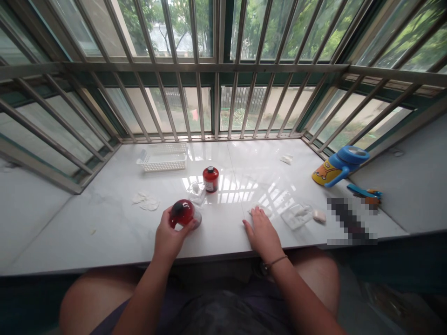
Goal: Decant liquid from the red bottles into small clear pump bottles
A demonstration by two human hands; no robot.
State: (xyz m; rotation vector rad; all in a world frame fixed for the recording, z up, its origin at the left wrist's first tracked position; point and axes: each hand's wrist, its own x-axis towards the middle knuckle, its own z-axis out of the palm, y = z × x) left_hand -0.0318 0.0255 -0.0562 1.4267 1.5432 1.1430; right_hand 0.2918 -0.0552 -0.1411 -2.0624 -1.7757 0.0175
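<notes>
My left hand is wrapped round a red bottle with a black cap, close to the front of the white counter. The fingers and thumb grip its sides. Beyond it stands a second, smaller-looking red bottle with a dark cap and a pale label. A clear crumpled wrapper lies beside that one. My right hand lies flat with its fingers stretched out, the fingertips on a thin white tissue-like piece; the hand covers part of it.
A white perforated basket sits at the back left. Crumpled white tissues lie left. Rightward are a clear packet, a small pinkish block, a yellow-and-blue cup, a blue strap and a blurred-out dark item. Window bars close the back.
</notes>
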